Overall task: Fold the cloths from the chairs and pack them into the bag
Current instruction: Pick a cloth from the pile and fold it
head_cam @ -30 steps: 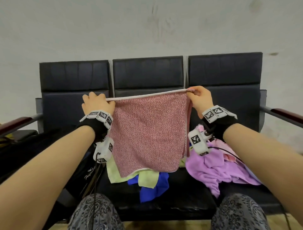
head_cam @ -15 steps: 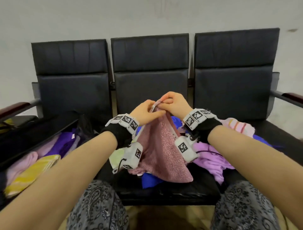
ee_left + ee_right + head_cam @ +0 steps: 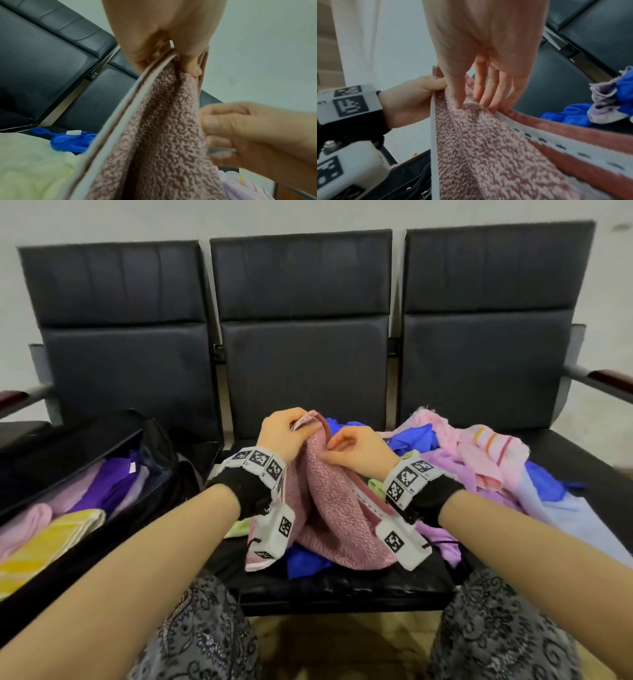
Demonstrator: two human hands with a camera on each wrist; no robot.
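My left hand (image 3: 286, 433) pinches the doubled top corners of the mottled pink terry towel (image 3: 337, 508), which hangs over the middle chair seat (image 3: 342, 590). It is soft and limp, so my right hand (image 3: 356, 451) nips its fold edge.

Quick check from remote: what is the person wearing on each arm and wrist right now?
Both forearms are bare, with no sleeves. The left hand and right hand are bare too. Each wrist carries a black strap ringed by a band of white blocks printed with black square markers. A white boxy camera unit with similar markers hangs under each wrist, trailing a thin black cable.
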